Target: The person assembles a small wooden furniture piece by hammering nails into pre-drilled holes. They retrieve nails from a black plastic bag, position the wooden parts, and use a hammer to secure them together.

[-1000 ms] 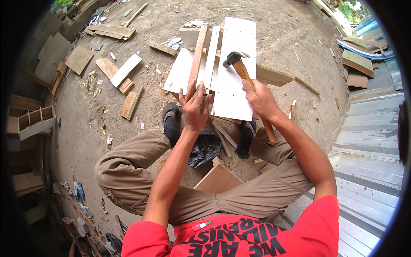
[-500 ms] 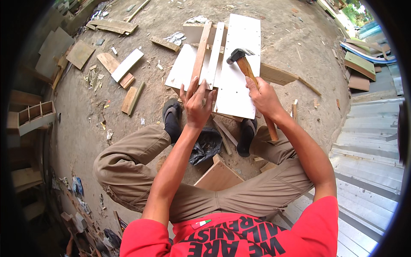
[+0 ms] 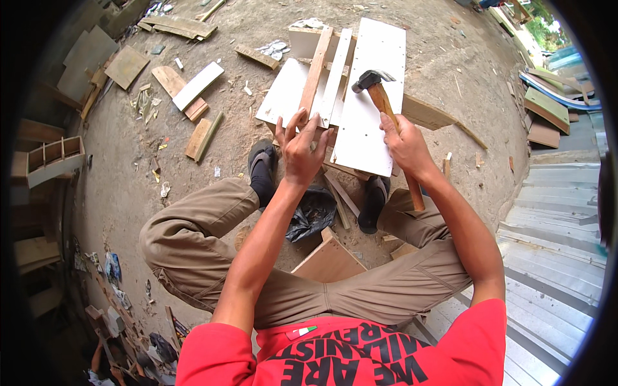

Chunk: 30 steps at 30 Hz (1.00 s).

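My right hand (image 3: 407,147) is wrapped round the wooden handle of a claw hammer (image 3: 381,96), whose dark head is over a long white board (image 3: 370,119). My left hand (image 3: 301,148) has its fingers spread, the fingertips resting at the near ends of a brown wooden strip (image 3: 317,71) and a narrow white strip (image 3: 337,77). The two strips lie side by side, pointing away from me, above a wider white panel (image 3: 280,96). Small dark dots mark the long board. Whether a nail is under my left fingers cannot be made out.
A black plastic bag (image 3: 311,215) and a wooden offcut (image 3: 329,257) lie between my legs. Several loose boards (image 3: 198,87) are scattered on the dirt floor at left. Corrugated metal sheets (image 3: 553,238) cover the right side. A wooden piece (image 3: 428,112) sticks out beyond the long board.
The whole view has shifted slightly, so the boards appear a little further right. Hammer and hands keep nearly the same places on the work, with the left fingers slightly shifted.
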Tool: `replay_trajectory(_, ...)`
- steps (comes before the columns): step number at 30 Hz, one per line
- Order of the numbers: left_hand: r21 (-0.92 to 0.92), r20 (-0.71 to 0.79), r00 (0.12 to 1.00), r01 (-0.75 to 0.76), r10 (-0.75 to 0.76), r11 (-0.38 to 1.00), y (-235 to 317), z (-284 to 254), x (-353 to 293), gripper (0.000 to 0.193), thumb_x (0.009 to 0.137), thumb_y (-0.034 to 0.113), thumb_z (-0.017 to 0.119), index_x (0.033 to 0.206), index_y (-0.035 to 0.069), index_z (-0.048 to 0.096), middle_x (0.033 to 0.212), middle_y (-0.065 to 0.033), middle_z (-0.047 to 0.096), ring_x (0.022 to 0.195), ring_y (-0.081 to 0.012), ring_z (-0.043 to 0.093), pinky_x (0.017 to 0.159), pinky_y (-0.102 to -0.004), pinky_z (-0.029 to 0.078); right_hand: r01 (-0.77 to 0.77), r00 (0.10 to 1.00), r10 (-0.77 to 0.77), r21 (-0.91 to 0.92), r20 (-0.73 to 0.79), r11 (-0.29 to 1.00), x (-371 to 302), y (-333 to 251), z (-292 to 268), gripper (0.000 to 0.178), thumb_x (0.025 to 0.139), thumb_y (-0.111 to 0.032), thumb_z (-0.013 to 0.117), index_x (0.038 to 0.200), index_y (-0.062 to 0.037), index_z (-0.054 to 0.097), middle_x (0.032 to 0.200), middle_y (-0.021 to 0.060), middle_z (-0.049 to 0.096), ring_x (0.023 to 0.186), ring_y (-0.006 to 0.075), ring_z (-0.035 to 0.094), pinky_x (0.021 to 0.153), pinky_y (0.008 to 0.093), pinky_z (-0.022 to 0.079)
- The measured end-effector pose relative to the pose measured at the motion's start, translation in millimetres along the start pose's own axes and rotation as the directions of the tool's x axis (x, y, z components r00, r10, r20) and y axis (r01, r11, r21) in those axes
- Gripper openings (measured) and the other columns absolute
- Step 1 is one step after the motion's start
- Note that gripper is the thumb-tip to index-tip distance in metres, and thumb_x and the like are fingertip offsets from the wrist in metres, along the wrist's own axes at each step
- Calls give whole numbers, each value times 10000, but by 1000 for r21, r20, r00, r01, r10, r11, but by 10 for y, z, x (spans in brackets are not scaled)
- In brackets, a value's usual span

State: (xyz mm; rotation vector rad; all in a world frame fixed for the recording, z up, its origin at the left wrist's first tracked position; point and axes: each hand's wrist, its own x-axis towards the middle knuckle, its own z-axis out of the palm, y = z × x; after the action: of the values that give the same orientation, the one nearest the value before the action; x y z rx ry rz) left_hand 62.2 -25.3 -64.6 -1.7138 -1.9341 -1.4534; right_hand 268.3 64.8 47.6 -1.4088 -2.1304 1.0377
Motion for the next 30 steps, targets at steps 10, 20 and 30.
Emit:
replay_trajectory(10, 14, -17, 1000, 5, -4, 1000, 10, 23, 9, 413, 801, 221, 824, 1163, 52, 718, 1005, -79, 752, 1274, -226, 558, 1159, -523, 245, 3, 1000, -4, 7, 12, 1000, 15, 31, -2, 516, 1035, -500, 492, 963, 0, 596, 677, 17, 547, 582, 93, 494, 535, 273, 412)
replay_trajectory(20, -30, -8, 1000, 29, -30, 999, 80, -105, 0, 485, 802, 273, 818, 1214, 61, 673, 1133, -84, 700, 1253, -248, 545, 1164, -541, 209, -5, 990, 7, -10, 143, 1000, -221, -444, -169, 414, 1001, -336, 550, 1107, 60, 609, 854, 216, 679, 776, 262, 653, 733, 398, 500)
replay_trajectory(30, -42, 216, 975, -50, 58, 998, -45, -242, 361, 702, 832, 326, 739, 1445, 99, 484, 1485, -98, 495, 1489, -295, 287, 1214, -591, 1, 1, 996, -2, 12, 93, 1000, -89, -305, -201, 414, 1003, -318, 545, 1109, 78, 601, 850, 212, 678, 788, 275, 662, 748, 395, 502)
